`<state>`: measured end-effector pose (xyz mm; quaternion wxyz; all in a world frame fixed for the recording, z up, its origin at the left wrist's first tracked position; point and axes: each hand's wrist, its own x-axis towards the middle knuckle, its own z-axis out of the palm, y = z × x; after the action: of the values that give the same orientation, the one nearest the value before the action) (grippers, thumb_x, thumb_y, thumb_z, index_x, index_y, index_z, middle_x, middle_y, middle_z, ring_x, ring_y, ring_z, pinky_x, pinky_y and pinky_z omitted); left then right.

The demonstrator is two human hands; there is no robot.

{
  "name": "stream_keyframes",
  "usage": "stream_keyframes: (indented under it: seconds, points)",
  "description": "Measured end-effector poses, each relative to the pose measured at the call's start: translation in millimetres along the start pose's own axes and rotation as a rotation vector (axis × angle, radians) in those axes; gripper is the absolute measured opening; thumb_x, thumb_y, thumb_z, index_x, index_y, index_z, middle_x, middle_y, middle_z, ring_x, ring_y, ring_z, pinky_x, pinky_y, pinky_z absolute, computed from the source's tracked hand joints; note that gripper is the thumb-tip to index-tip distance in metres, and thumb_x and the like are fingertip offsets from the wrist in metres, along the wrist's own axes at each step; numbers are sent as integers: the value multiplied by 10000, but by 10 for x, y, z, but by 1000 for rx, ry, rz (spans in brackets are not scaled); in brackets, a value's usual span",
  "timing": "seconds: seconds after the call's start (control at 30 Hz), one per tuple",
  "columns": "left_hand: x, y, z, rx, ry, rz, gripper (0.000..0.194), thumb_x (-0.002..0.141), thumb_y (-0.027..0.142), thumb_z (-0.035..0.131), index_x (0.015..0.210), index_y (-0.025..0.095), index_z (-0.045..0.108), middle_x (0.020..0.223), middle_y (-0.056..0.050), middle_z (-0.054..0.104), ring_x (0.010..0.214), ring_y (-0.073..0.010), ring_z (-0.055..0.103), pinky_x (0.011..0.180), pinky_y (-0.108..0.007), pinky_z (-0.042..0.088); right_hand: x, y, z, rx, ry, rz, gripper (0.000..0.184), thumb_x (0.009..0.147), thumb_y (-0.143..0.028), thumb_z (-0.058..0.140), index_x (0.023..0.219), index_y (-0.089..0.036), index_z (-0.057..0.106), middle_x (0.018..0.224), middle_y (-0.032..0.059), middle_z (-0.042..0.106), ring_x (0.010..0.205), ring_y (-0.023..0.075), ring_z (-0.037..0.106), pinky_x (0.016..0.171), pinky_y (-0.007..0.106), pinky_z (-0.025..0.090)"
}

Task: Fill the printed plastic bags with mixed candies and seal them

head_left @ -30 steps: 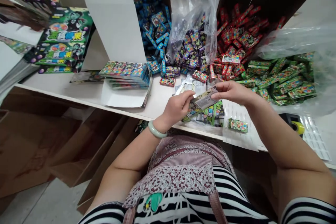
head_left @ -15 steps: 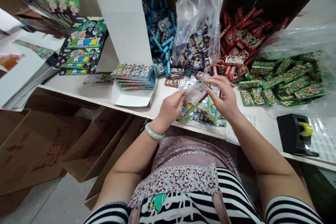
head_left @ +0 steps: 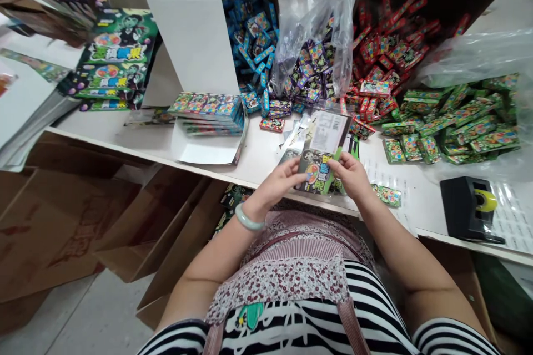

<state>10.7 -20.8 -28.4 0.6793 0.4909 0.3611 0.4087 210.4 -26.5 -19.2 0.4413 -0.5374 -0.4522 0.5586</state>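
Printed plastic pouch [head_left: 321, 150] held upright above table edge [head_left: 200, 169] | lower corners pinched by left hand [head_left: 278, 184] and right hand [head_left: 352, 175] | fingers closed on it.

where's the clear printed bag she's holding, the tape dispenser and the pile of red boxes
clear printed bag [head_left: 323, 147], head view, middle of its front panel
tape dispenser [head_left: 462, 208], head view, black body
pile of red boxes [head_left: 387, 55], head view, middle of the heap
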Motion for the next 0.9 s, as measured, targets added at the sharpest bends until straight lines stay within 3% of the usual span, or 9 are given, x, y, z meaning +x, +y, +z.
stream_keyframes:
  seconds: [0.13,0.2,0.37,0.43,0.57,0.63,0.73,0.83,0.9]
  points:
    - [-306,-175,-160,40,-159,-145,428,822,453,753,1171,213,691,1023,-86,764,790,-196,732,606,-290,611,-115,123,-34,14,-115,85,434,624,-567,800,823,-249,581,780,-6,662,713,167,602,629,317,495]
    - [-329,-228,-244,75,-168,-126,461,827,447,753,1222,224,670,1085,-98,757,873,-215,742,678,-314,628,-201,192,-8,48,-145,117,437,621,-548,819,839,-252,583,831,9,693,750,175,629,652,328,522]
    - [-55,-245,-198,142,135,146,499,916,419,657,1369,253,529,1144,-96,724,952,-170,725,790,-291,618,-373,224,-19,26,-334,192,380,666,-476,817,866,-244,591,812,8,692,732,185,658,651,354,559]
    - [18,-238,-85,158,176,204,547,919,382,655,1423,277,469,1127,-82,710,940,-156,717,786,-276,617,-406,154,-90,13,-278,111,388,700,-437,798,976,-253,597,895,18,704,825,200,682,765,390,578]
    - [-14,-211,66,219,66,228,637,888,362,698,1463,347,424,1125,-54,676,899,-140,705,804,-286,618,-399,15,-265,-45,56,-137,570,751,-386,772,1252,-293,515,993,17,683,920,190,674,894,393,551]
    - [-66,-173,65,227,-5,229,588,880,368,712,1417,339,472,1123,-50,676,905,-146,706,813,-295,616,-383,-4,-316,-125,76,-166,539,779,-397,750,1262,-291,535,959,11,667,833,170,660,823,373,555]
    - [-145,-78,29,256,-60,219,462,866,393,731,1281,284,560,1073,-48,690,905,-158,703,790,-292,604,-385,-8,-333,-198,-31,-148,389,816,-415,707,1166,-263,631,942,20,673,759,151,633,718,346,544]
    - [-186,30,44,376,59,289,244,907,429,675,1037,225,638,928,-27,681,840,-141,665,752,-267,564,-397,-52,-319,-245,-137,-180,250,850,-411,671,1024,-233,696,911,32,700,773,159,636,708,342,540]
    - [-169,85,84,431,145,323,243,934,439,631,883,202,636,873,-23,672,838,-143,645,768,-274,544,-375,-100,-304,-317,-128,-271,174,871,-383,647,922,-227,707,895,40,703,826,174,641,721,344,537]
